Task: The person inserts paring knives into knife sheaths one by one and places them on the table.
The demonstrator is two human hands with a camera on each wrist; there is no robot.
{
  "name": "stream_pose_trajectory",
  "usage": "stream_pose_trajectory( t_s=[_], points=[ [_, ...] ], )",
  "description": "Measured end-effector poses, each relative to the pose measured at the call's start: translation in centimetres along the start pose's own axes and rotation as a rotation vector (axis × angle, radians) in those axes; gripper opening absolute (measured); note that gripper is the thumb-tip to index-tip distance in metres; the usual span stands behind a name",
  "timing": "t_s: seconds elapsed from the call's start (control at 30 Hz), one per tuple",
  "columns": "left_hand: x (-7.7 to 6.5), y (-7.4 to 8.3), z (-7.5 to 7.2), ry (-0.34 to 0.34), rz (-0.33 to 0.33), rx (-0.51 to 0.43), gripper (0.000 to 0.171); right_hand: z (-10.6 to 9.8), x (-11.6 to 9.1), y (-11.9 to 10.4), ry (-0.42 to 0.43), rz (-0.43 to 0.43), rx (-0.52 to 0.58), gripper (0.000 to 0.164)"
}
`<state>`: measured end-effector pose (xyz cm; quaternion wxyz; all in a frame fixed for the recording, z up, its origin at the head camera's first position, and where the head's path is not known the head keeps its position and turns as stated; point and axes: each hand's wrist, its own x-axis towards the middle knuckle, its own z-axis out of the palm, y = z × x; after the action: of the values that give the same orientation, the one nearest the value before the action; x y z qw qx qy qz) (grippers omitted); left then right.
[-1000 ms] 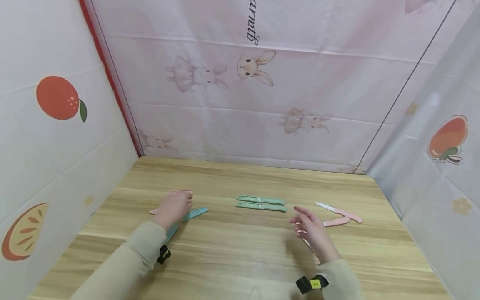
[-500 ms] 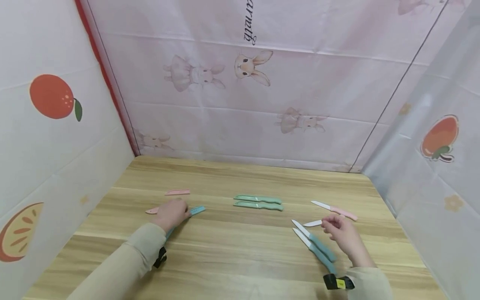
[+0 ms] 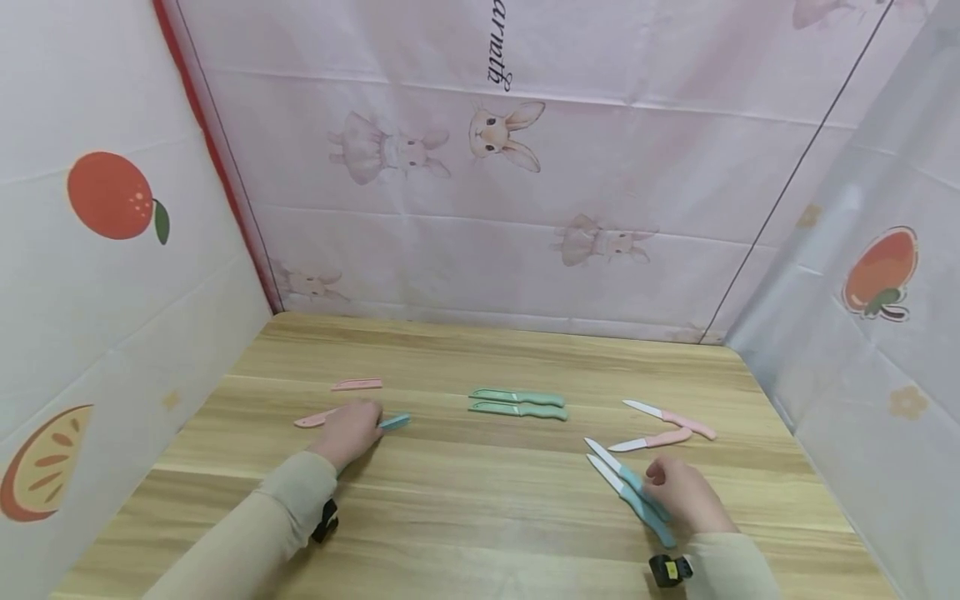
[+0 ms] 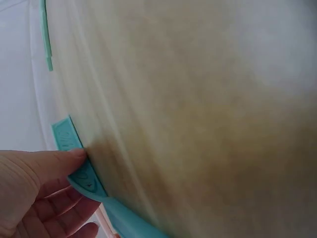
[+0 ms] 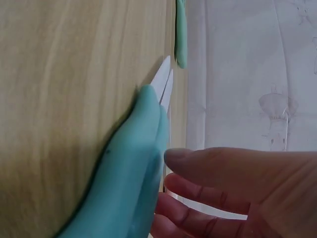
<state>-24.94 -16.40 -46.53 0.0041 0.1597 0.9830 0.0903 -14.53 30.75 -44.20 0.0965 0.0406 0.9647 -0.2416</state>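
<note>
My left hand (image 3: 351, 429) is at the left of the table and pinches a blue knife sheath (image 4: 84, 176) between thumb and fingers. A second blue piece (image 4: 131, 220) lies just below it in the left wrist view. Two pink sheaths lie close by, one (image 3: 357, 384) behind the hand and one (image 3: 311, 420) partly covered by it. At the right, two blue-handled knives lie side by side, the nearer one (image 3: 637, 508) and the farther one (image 3: 611, 462), white blades pointing away. My right hand (image 3: 686, 496) is beside their handles, thumb tip right at the farther handle (image 5: 157, 144), fingers loosely bent.
Two green knives in sheaths (image 3: 517, 397) lie parallel at the table's middle. Two pink-handled knives with bare white blades, one (image 3: 678, 423) behind the other (image 3: 667, 439), lie behind my right hand. Printed cloth walls (image 3: 450, 275) enclose the wooden table (image 3: 480, 500).
My right hand has moved right and back toward me, from the pink knife to the blue knives; the pink knife lies uncovered. My left hand stays at the blue sheath, now slightly tilted.
</note>
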Motion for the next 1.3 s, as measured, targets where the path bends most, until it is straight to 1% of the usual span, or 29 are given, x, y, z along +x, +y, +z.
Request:
stream_pose_trajectory(
  t_s=[0.13,0.2,0.27,0.33,0.4,0.5,0.53,0.6,0.67,0.73,0.83,0.87,0.9,0.97,1.07,1.13,1.2,1.3],
  points=[
    [0.0,0.0,0.2,0.054,-0.021,-0.049,0.016,0.3,0.1,0.2,-0.007,0.006,-0.013,0.022],
    [0.0,0.0,0.2,0.074,-0.052,-0.104,0.016,0.5,0.2,0.3,-0.007,0.009,-0.017,0.021],
    [-0.1,0.3,0.0,0.09,-0.084,-0.181,0.015,0.5,0.3,0.3,-0.007,0.01,-0.017,0.021],
    [-0.2,0.8,-0.3,0.106,-0.119,-0.299,0.013,0.6,0.4,0.3,-0.005,0.007,-0.015,0.019],
    [-0.4,1.5,-0.7,0.141,-0.146,-0.447,0.009,0.7,0.4,0.3,-0.005,0.007,-0.014,0.018],
    [-0.7,2.9,-1.1,0.211,-0.163,-0.703,0.006,0.8,0.5,0.3,-0.004,0.005,-0.01,0.016],
    [-0.8,3.4,-1.2,0.238,-0.159,-0.778,0.007,0.8,0.5,0.3,-0.004,0.004,-0.009,0.016],
    [-1.1,4.5,-1.3,0.256,-0.164,-0.925,0.008,0.9,0.5,0.3,-0.001,0.001,-0.008,0.014],
    [-1.3,5.5,-1.2,0.242,-0.181,-1.04,0.008,0.9,0.4,0.3,0.005,-0.002,-0.007,0.013],
    [-1.4,6.5,-1.1,0.22,-0.208,-1.114,0.009,0.9,0.4,0.2,0.011,-0.004,-0.005,0.013],
    [-1.6,7.9,-0.8,0.173,-0.272,-1.214,0.01,1.0,0.3,0.3,0.014,-0.009,0.007,0.012],
    [-1.6,8.4,-0.6,0.168,-0.288,-1.25,0.01,1.0,0.4,0.4,0.011,-0.008,0.01,0.012],
    [-1.6,8.9,-0.5,0.161,-0.299,-1.288,0.01,1.0,0.4,0.5,0.007,-0.004,0.013,0.012],
    [-1.7,9.8,-0.3,0.141,-0.309,-1.396,0.009,1.0,0.4,0.7,0.002,0.004,0.014,0.012],
    [-1.8,11.3,-0.2,0.119,-0.286,-1.542,0.006,1.0,0.5,1.1,0.005,0.014,0.023,0.014],
    [-2.0,12.1,-0.2,0.096,-0.262,-1.622,0.008,1.0,0.3,1.2,0.022,0.01,0.039,0.015],
    [-2.1,12.9,-0.2,0.064,-0.227,-1.66,0.013,0.8,0.1,1.5,0.053,-0.01,0.076,0.015],
    [-2.3,13.8,-0.2,-0.003,-0.164,-1.691,0.025,0.5,-0.4,1.7,0.109,-0.045,0.137,0.018]
  ],
)
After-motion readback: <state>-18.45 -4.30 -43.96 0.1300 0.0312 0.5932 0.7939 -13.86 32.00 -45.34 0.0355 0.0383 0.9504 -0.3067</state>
